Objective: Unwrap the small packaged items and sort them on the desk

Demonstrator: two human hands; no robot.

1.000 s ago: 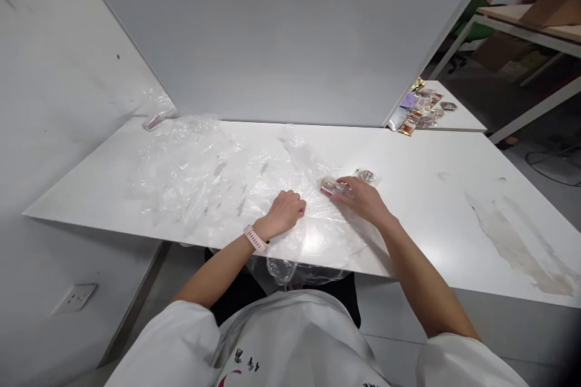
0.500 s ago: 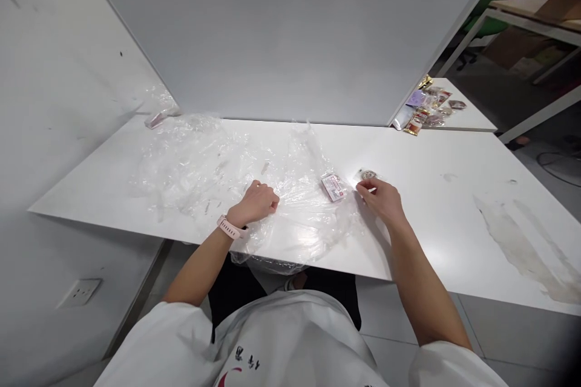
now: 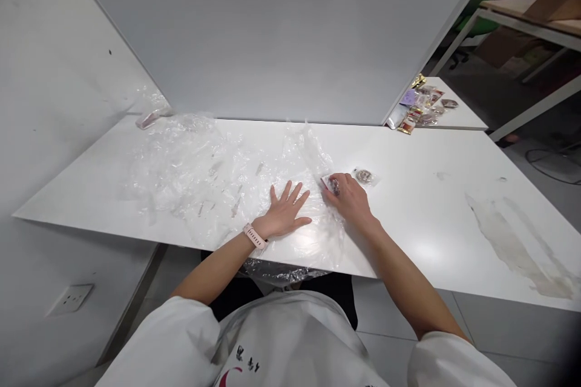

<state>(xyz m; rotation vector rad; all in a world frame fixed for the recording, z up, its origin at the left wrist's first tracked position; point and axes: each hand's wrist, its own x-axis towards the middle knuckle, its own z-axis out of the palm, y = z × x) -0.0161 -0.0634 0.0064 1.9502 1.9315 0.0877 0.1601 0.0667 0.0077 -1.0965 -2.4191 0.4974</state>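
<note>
A sheet of clear plastic film (image 3: 213, 175) lies crumpled over the white table and hangs past its front edge. My left hand (image 3: 285, 211) is flat on the film with its fingers spread. My right hand (image 3: 350, 196) has its fingers closed on a small clear-wrapped packet (image 3: 333, 185) with something dark inside; the fingers cover much of it. Just behind that hand, a second small wrapped packet (image 3: 364, 176) with round brown contents rests on the table.
A tall grey panel (image 3: 281, 36) stands along the table's back edge. Several wrapped snack packets (image 3: 424, 107) are heaped at its right end. A pinkish clear piece (image 3: 148, 119) lies at the back left. Grey stains (image 3: 508, 242) mark the right side of the table (image 3: 417, 193).
My left hand has moved right and opened from a loose fist to spread fingers. My right hand has moved left and taken hold of the small packet on the film.
</note>
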